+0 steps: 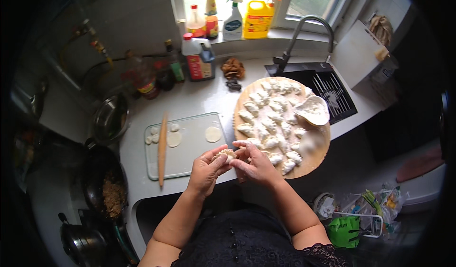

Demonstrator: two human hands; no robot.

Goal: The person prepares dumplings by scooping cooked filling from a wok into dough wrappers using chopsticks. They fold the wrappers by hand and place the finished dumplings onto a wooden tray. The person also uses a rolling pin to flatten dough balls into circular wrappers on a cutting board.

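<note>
A pleated dumpling (228,155) sits in my left hand (207,168), whose fingers and thumb are closed around it. From the other side, my right hand (256,165) holds the dumpling's edge with its thumb and curled fingers. Just right of my hands is a round wooden board (308,165), dusted with flour and covered with many folded dumplings (270,124). On the left lies a glass cutting board (192,165). It bears two flat dough wrappers (213,134), several small dough pieces (155,131) and a wooden rolling pin (162,153) laid lengthwise across it.
A white bowl of flour (313,110) rests on the round board's right side. Behind it are a black sink (339,93) and faucet (304,27). Bottles, including a large sauce jug (198,60), line the back. A wok (113,195) with brown filling stands at far left.
</note>
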